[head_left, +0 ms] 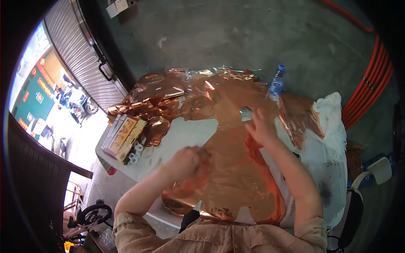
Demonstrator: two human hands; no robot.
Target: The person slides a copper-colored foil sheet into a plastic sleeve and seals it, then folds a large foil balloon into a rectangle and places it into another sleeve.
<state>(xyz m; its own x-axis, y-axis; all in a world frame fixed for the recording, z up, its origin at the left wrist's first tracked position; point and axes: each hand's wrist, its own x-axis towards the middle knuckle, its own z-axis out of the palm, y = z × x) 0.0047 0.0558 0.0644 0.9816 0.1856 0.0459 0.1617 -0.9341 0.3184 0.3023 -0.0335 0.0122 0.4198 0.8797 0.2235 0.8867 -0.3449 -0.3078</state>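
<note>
The copper foil sheet (236,168) lies on the table (185,135) with its long axis running near to far between my hands, my left hand (187,162) clenched on its near-left edge and my right hand (261,126) pinching its far edge, equally close.

Copper-gold foil sheet (236,177); blue-capped bottle (276,82); white cloth (329,139).

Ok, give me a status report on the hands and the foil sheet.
Left hand gripping copper foil sheet. Right hand pinching its far edge. Water bottle and foil heap beyond.
</note>
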